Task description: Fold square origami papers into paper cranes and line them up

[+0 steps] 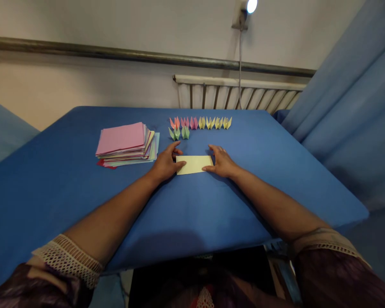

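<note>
Blue cloth [192, 209] covers the counter [285, 171], and behind it a radiator [234, 96] stands along the wall, below a long pipe [122, 51]. Near the middle of the counter, one pale yellow paper rectangle [194, 164] lies between the two hands. Left hand [167, 161] and right hand [223, 161] have each the thumb over one end of it, with thumb and forefinger spread apart; whether other fingers grip from below, I cannot tell. Beyond are seven origami cranes [202, 123] in a row, two green cranes [185, 133] before them, and leftward a paper stack [122, 139], pink on top.
</note>
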The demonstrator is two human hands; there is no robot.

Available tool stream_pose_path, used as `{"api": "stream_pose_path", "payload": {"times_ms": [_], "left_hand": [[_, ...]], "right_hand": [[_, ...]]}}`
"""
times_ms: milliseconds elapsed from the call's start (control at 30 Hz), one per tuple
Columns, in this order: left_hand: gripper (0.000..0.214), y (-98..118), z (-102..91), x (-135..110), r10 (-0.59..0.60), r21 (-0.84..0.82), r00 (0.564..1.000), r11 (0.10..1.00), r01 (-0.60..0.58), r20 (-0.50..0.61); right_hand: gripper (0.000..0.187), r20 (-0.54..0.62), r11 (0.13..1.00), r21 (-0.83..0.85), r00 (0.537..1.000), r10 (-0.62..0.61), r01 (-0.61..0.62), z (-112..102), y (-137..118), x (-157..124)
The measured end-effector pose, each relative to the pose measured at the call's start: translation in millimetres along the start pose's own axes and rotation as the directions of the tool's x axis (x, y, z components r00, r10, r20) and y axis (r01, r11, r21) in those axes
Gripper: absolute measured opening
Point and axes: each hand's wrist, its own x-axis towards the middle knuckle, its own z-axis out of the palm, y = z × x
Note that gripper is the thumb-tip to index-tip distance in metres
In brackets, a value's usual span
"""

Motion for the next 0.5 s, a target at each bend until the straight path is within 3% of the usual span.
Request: {"api": "stream_pose_path", "payload": {"times_ms": [100, 200, 267, 333, 400, 500], "left_hand": [[0.089, 2.0, 1.5, -1.3, -0.122, -0.328, 0.992, 0.937, 0.123, 0.023], [0.089, 3.0, 1.9, -1.5, -0.164, -0.557, 0.986, 0.817, 0.15, 0.024], [0.085, 2.9, 1.1, 0.2, -0.153, -0.624, 0.988, 0.772, 0.116, -0.006], [0.081, 2.5, -0.3, 2.8, -0.139, -0.654, 0.989, 0.752, 0.076, -0.045], [0.078, 2.2, -1.7, 5.0, -0.138, -0.688, 0.988, 0.724, 0.052, -0.071], [0.061, 1.4, -3.4, 6.2, -0.163, -0.77, 0.986, 0.634, 0.07, -0.045]], "right_hand": [[0.097, -0.022, 0.998, 0.065, 1.0, 0.003, -0.002, 4.9, 4.8, -0.9], [0.099, -0.066, 0.957, 0.289, 0.997, 0.044, -0.023, 10.1, 9.2, 1.5], [0.09, -0.072, 0.845, 0.531, 0.991, 0.11, -0.055, 12.3, 10.7, 5.7], [0.062, -0.024, 0.689, 0.719, 0.988, 0.153, -0.089, 12.9, 10.2, 11.1], [0.037, 0.018, 0.59, 0.799, 0.985, 0.172, -0.118, 12.5, 7.6, 16.4], [0.033, 0.019, 0.519, 0.843, 0.972, 0.234, -0.141, 13.5, 0.3, 23.4]]}}
